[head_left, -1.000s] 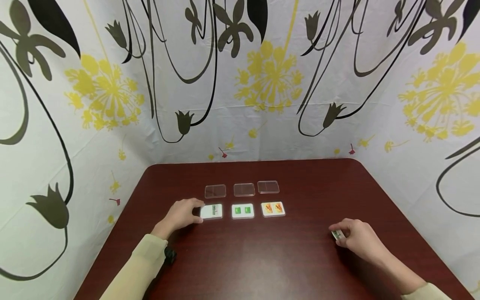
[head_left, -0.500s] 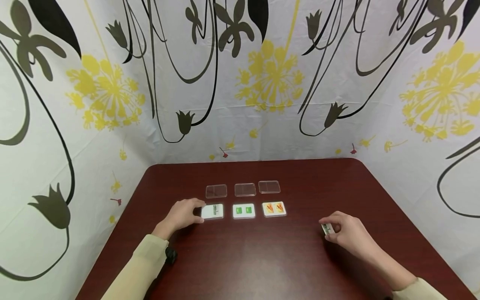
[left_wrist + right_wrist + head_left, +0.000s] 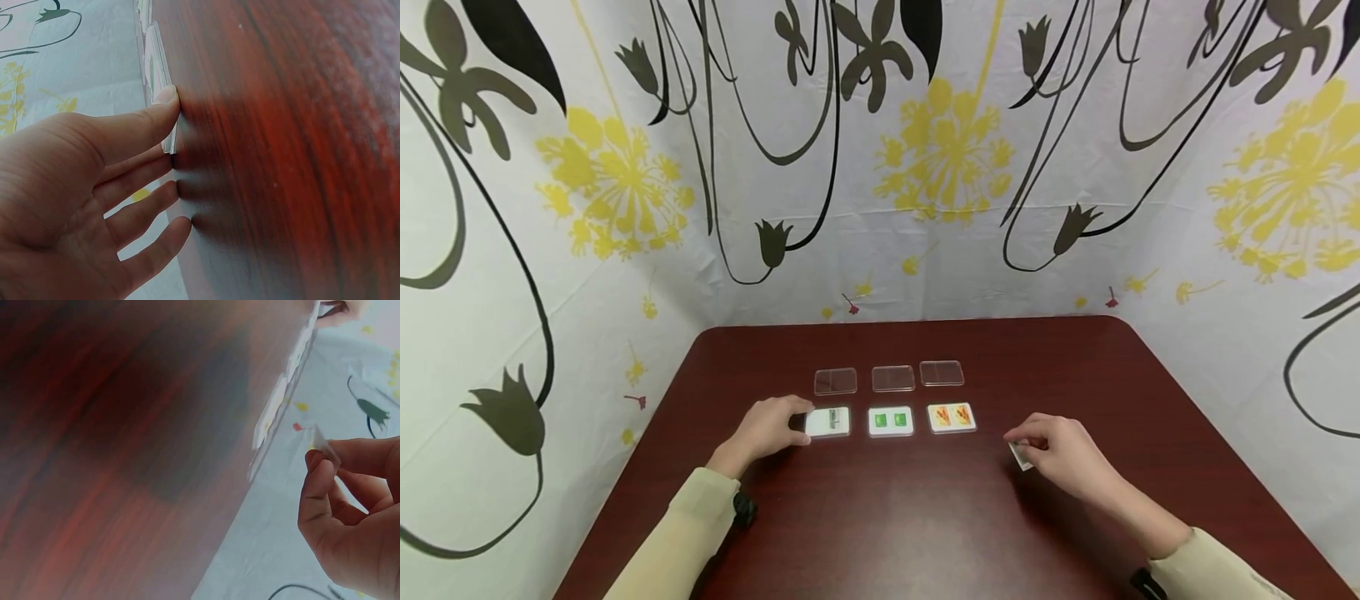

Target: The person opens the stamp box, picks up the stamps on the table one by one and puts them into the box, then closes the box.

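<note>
My left hand [image 3: 766,427] pinches the left end of the leftmost shallow plastic case [image 3: 817,423], thumb at its near edge. That case is white inside with a small dark green picture on its right half. In the left wrist view my thumb lies along the side of the case [image 3: 157,59], the lower fingers spread near the table. My right hand [image 3: 1067,454] pinches a small white card [image 3: 1020,457] with faint print above the table. It shows edge-on in the right wrist view, the card [image 3: 325,445] between thumb and fingers.
Beside the left case lie a middle case [image 3: 891,422] with two green pictures and a right case [image 3: 951,418] with two orange ones. Three clear plastic lids, including the middle one [image 3: 893,378], lie behind. A patterned cloth [image 3: 865,192] stands behind the dark red table [image 3: 880,517].
My right hand has moved left over the table toward the cases, carrying the small card. My left hand stays at the leftmost case.
</note>
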`<state>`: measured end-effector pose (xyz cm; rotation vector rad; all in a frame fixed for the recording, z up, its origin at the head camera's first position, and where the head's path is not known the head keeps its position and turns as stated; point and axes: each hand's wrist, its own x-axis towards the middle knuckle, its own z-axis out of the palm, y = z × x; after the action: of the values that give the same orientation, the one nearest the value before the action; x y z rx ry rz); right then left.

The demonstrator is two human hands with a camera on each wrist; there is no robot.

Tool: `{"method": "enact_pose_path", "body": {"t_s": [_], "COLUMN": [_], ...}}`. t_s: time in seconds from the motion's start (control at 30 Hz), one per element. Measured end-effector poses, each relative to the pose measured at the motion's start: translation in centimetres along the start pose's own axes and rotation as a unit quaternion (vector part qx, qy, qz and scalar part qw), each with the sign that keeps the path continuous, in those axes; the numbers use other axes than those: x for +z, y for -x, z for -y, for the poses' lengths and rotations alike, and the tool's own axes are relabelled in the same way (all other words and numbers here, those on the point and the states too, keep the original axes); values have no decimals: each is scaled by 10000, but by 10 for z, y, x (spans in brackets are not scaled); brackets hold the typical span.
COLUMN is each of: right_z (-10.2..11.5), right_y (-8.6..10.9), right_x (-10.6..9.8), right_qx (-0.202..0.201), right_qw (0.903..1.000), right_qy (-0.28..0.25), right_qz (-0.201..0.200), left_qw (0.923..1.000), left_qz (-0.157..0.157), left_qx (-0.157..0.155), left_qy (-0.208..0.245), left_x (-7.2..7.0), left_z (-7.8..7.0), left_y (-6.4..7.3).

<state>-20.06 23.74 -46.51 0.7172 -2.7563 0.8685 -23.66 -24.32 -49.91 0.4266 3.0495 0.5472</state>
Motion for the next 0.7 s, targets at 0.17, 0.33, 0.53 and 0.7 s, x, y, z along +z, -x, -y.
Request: {"method": "enact_pose_path", "body": {"t_s": [0.17, 0.33, 0.53, 0.7], "right_z": [9, 22, 41, 57], "right_y": [-11, -18, -27, -34], "right_x": [7, 12, 19, 26], "right_qx": [-145, -133, -268, -374], "right_qw": [9999, 9994, 9985, 9969], "right_qy": [-11, -206, -404, -630], "right_qz": [77, 249, 250, 281], "left_qw": [10000, 10000, 9999, 9999], "left_qz": [-10, 0, 68, 110], "left_qx": [11, -7, -66, -100], "left_qy": [36, 34, -36, -33], "left_x": [1, -1, -1, 0], "left_z": [0, -1, -2, -2], "left_y": [0, 0, -1, 0]}}
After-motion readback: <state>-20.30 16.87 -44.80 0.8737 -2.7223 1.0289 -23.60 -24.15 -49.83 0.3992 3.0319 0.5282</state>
